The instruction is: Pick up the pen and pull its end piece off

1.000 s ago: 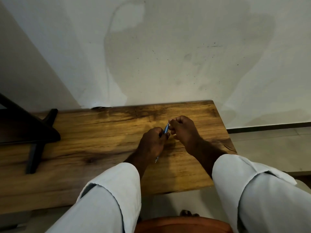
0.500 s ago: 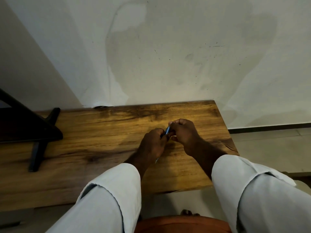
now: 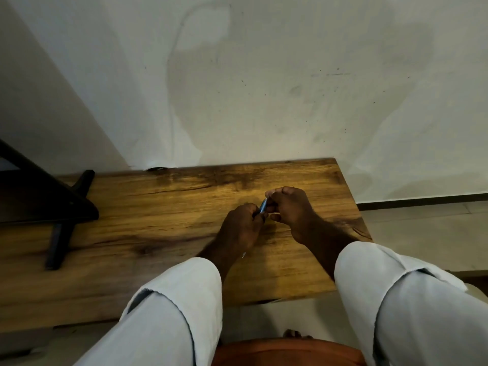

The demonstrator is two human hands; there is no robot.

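A thin blue pen is held between both hands over the wooden table. My left hand grips its lower part, and the pen's tip shows below the wrist. My right hand pinches the pen's upper end with curled fingers. Most of the pen is hidden inside the two fists. Both forearms come out of rolled white sleeves.
A black stand sits on the table's left part, with a leg reaching toward the front. A stained white wall rises right behind the table. The table's right edge ends near a tiled floor. An orange-brown rounded seat shows at the bottom.
Both hands stayed together on the pen with only slight finger shifts. The view has drifted a little.
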